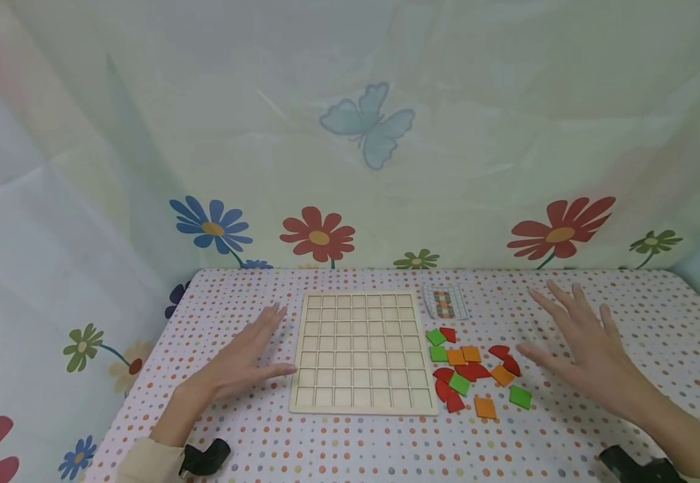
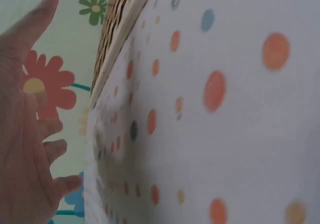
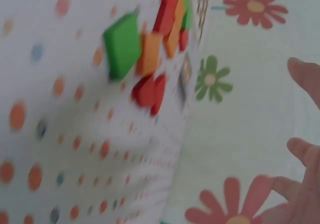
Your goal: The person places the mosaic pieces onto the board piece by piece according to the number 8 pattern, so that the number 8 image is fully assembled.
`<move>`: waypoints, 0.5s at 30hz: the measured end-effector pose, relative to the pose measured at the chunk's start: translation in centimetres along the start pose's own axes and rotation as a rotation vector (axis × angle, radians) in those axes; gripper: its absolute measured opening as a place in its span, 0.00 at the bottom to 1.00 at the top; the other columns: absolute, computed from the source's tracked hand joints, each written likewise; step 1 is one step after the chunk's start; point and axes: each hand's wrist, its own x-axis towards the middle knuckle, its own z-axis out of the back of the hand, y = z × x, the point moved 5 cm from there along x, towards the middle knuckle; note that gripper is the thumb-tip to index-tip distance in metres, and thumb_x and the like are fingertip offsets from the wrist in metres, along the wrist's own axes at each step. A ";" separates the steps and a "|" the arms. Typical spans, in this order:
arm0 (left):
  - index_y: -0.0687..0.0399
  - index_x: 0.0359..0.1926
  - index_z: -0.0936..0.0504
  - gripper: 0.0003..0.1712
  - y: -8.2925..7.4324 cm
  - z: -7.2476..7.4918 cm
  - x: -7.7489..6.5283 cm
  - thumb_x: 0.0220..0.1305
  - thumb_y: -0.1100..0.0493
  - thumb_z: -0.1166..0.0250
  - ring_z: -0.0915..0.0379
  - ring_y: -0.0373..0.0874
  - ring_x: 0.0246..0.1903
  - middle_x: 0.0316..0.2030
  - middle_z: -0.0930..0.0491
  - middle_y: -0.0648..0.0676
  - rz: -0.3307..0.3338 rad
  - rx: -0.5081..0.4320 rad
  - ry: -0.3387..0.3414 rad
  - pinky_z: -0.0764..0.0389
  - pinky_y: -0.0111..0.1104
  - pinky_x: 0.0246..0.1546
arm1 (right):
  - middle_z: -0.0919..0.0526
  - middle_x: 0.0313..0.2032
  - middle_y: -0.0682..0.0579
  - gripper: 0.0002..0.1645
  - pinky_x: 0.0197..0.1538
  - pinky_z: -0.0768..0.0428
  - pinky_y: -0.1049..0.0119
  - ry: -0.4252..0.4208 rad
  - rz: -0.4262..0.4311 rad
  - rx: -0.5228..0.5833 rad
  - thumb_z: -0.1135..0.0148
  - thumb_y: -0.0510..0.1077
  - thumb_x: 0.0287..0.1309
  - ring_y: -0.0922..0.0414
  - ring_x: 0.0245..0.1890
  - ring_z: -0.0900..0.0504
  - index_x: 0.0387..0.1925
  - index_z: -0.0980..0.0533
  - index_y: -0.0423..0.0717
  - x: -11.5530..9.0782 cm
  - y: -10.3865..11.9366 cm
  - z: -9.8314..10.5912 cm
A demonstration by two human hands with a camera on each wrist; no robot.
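A pale wooden board (image 1: 360, 352) with a grid of square recesses lies flat on the table, its cells bare. My left hand (image 1: 243, 355) hovers by its left edge, fingers spread and holding nothing; the thumb tip overlaps the board's rim in the head view. To the board's right lie loose flat pieces: green squares (image 1: 520, 396), orange squares (image 1: 485, 407) and red curved-edged pieces (image 1: 473, 371). Beyond them on the right, my right hand (image 1: 588, 352) is raised with fingers apart and nothing in it. The left wrist view shows the left palm (image 2: 20, 144) and spread fingers.
A small printed card (image 1: 445, 302) with a coloured pattern lies by the board's top right corner. The table is covered by a dotted cloth (image 1: 356, 446). Behind it hangs a backdrop (image 1: 476, 168) with flowers and a butterfly. Dark straps (image 1: 205, 458) sit at the wrists.
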 end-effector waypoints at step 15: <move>0.50 0.85 0.52 0.77 -0.5 -1.9 1.5 0.46 0.21 0.25 0.61 0.57 0.82 0.84 0.54 0.56 -0.092 0.059 0.138 0.56 0.56 0.80 | 0.19 0.51 0.58 0.23 0.48 0.13 0.57 0.369 0.211 0.244 0.19 0.49 0.55 0.53 0.51 0.21 0.53 0.15 0.54 0.9 8.4 -1.8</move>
